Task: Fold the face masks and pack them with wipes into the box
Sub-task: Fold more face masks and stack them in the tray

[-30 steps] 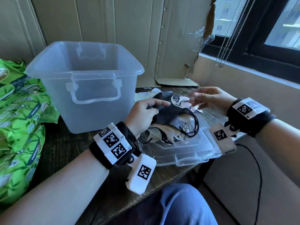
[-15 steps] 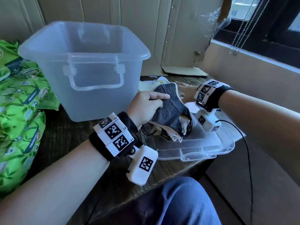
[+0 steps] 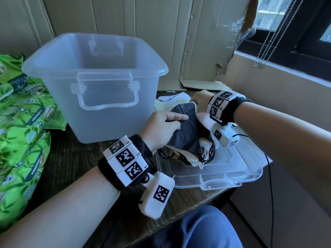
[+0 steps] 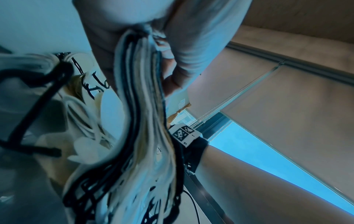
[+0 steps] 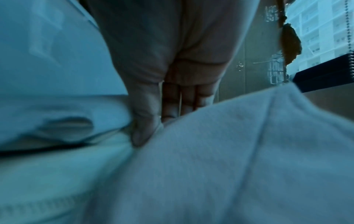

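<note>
My left hand (image 3: 165, 127) grips a stack of folded masks (image 3: 189, 138), dark grey one on top, held on edge over the clear lid (image 3: 232, 176). Black and white ear loops dangle from the stack's lower end. The left wrist view shows the layered mask edges (image 4: 141, 121) clamped between thumb and fingers. My right hand (image 3: 200, 99) reaches down behind the stack to loose white masks (image 3: 179, 98) on the table. In the right wrist view its thumb (image 5: 141, 133) and fingers pinch a white mask (image 5: 220, 159). The clear plastic box (image 3: 161, 69) stands open to the left.
Green wipe packs (image 3: 23, 122) are heaped at the left of the dark wooden table (image 3: 75, 158). Torn cardboard (image 3: 200, 83) leans against the wall behind. A window sill (image 3: 279, 72) and bead chains are at the right. A cable hangs off my right wrist.
My right hand went from hovering open beside the stack to reaching down behind it and pinching a white mask. The left hand kept its grip and tipped the stack more upright.
</note>
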The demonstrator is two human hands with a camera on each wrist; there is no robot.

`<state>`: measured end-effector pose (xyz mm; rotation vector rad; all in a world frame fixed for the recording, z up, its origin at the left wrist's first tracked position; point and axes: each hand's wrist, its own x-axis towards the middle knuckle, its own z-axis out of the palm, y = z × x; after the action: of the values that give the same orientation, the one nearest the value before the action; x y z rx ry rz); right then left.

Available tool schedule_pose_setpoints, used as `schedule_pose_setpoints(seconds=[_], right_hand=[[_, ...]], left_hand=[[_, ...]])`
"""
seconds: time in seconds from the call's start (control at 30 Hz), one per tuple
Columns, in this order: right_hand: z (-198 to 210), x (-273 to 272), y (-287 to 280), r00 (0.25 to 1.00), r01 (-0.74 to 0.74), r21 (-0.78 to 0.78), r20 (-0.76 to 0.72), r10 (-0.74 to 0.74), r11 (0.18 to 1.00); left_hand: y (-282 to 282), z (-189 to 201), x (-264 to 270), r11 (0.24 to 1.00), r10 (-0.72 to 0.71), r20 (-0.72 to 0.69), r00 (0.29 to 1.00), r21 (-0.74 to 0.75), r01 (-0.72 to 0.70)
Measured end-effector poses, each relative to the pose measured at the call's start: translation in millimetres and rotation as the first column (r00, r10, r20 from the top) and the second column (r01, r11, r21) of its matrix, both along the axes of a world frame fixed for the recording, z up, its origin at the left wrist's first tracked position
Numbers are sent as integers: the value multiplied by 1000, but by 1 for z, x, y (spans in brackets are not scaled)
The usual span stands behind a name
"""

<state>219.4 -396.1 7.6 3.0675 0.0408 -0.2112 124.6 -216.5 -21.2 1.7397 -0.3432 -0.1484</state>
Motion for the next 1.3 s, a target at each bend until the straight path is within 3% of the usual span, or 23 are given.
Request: schedule_pose_setpoints(seconds=[0.07,0.17,0.37,0.6,0.7,0.77,0.83,0.93,1.07,1.17,1.3], right_hand=[[6,-7,-4,1000,18,63,21,-19,998],[24,-27,-10,982,41,160,178,-70,986],[61,-69,-31,854,52,412,453,-254,910],[59,-110,-31,748,0,537,560,-357,843],[57,-119,-23,723,-51,573,587,-365,818],[54,-125,-9,718,-140,552,628,-299,822],[45,-133,9,751,-280,497,646,-135,822],[24,-139,31,803,-430,448,586,105,784],[11,-139,39,801,-511,377,535,269,773],[17,-141,32,833,-511,417,457,313,751],[25,-145,23,873,-468,409,353,337,784]], left_hand=[[2,1,-2,1000,-15,-6,1000,13,15],[1,0,1,1000,-14,-13,1000,-26,14],[0,2,1,991,-2,-12,1000,-132,0],[0,10,-6,984,71,133,989,-173,-48],[-3,12,-9,971,78,105,991,-233,-52],[-5,13,-11,941,29,26,999,-338,-19],[-5,14,-13,900,-57,-15,998,-433,45],[-3,17,-17,895,-118,52,992,-426,129],[1,19,-21,905,-63,50,997,-418,78],[1,18,-17,922,44,46,998,-386,-23],[1,12,-7,896,160,-12,987,-419,-151]])
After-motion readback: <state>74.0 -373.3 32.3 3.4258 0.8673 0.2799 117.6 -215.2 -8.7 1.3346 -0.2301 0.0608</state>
